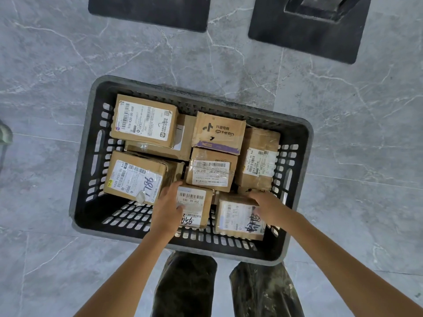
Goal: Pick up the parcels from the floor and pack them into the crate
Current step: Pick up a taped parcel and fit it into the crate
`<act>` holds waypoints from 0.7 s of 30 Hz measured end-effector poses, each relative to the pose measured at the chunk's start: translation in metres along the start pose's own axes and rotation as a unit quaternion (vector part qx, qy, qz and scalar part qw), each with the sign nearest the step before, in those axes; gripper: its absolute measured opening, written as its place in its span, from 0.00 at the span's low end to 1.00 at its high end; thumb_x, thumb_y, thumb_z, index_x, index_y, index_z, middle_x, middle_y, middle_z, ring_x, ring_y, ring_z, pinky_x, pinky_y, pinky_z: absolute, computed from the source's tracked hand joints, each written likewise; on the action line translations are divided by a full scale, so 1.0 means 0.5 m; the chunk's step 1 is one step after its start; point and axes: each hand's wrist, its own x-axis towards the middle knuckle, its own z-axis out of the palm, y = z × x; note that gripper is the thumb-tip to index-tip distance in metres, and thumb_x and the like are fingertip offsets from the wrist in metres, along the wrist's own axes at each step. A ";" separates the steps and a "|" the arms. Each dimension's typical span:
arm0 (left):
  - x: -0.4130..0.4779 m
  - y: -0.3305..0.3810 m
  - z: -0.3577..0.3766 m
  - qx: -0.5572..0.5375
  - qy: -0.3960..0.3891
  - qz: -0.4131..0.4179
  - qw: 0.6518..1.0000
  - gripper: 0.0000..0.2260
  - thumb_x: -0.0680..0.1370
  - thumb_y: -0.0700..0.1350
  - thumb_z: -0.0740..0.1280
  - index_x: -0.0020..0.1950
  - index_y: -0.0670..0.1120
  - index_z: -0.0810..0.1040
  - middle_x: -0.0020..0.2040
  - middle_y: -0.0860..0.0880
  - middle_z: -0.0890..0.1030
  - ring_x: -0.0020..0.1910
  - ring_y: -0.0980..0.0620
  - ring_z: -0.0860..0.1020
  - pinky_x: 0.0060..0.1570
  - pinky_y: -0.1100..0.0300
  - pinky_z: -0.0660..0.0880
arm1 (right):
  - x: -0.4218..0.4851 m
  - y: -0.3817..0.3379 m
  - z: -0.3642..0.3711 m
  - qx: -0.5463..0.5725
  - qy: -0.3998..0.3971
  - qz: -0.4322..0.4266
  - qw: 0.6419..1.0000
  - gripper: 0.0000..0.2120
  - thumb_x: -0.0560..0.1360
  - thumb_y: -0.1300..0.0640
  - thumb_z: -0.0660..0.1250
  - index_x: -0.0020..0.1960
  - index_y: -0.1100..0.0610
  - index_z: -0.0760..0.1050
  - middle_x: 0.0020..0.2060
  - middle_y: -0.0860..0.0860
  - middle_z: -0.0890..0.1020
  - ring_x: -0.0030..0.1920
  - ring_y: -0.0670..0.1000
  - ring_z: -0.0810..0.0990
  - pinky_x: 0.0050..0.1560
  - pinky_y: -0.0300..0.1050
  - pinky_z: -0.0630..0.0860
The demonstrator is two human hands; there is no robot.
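Observation:
A black slotted plastic crate stands on the grey marble floor and holds several brown cardboard parcels with white labels. My left hand grips a small parcel marked 056 at the crate's near middle, thumb on its label. My right hand holds the right side of a labelled parcel with black writing in the near right corner. A larger parcel marked 786 lies to the left, and others fill the far half.
Two black square mats or bases lie on the floor beyond the crate. My dark trousers show below the crate's near rim. The crate's near left corner shows bare slotted bottom.

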 end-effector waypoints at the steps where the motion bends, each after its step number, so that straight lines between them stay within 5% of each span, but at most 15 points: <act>1: 0.002 0.000 0.000 0.000 -0.004 0.005 1.000 0.27 0.74 0.34 0.67 0.69 0.52 0.65 0.57 0.50 0.74 0.52 0.53 0.77 0.44 0.63 0.77 | 0.001 0.001 0.003 -0.035 0.019 -0.008 0.999 0.15 0.77 0.64 0.62 0.63 0.56 0.72 0.56 0.54 0.78 0.54 0.52 0.79 0.52 0.43 0.76; 6: -0.007 0.028 0.027 0.014 -0.030 0.036 0.999 0.28 0.76 0.33 0.64 0.71 0.54 0.62 0.61 0.49 0.74 0.47 0.57 0.77 0.41 0.62 0.79 | 0.021 -0.005 0.048 -0.143 0.007 -0.023 0.989 0.30 0.75 0.50 0.68 0.72 0.55 0.60 0.68 0.57 0.67 0.69 0.58 0.66 0.64 0.54 0.72; 11: -0.013 0.038 0.040 -0.026 -0.007 -0.016 1.000 0.29 0.76 0.32 0.64 0.72 0.50 0.58 0.50 0.49 0.79 0.36 0.58 0.77 0.28 0.67 0.74 | 0.037 -0.017 0.076 -0.197 0.067 0.008 0.978 0.28 0.77 0.50 0.64 0.73 0.55 0.58 0.68 0.60 0.67 0.70 0.60 0.64 0.63 0.54 0.72; 15: -0.011 0.026 0.039 -0.085 -0.038 -0.060 0.994 0.21 0.77 0.36 0.65 0.68 0.43 0.62 0.56 0.49 0.77 0.37 0.67 0.71 0.27 0.74 0.71 | 0.033 -0.015 0.078 -0.172 0.089 0.012 0.981 0.27 0.78 0.52 0.64 0.73 0.56 0.58 0.69 0.59 0.66 0.70 0.59 0.64 0.66 0.53 0.67; 21: -0.057 0.053 -0.014 -0.046 -0.022 -0.060 0.997 0.23 0.79 0.40 0.62 0.73 0.45 0.59 0.67 0.44 0.71 0.52 0.45 0.79 0.37 0.62 0.77 | -0.051 -0.023 0.050 -0.080 0.164 -0.026 0.983 0.22 0.79 0.53 0.61 0.72 0.53 0.61 0.70 0.54 0.66 0.71 0.55 0.63 0.69 0.52 0.67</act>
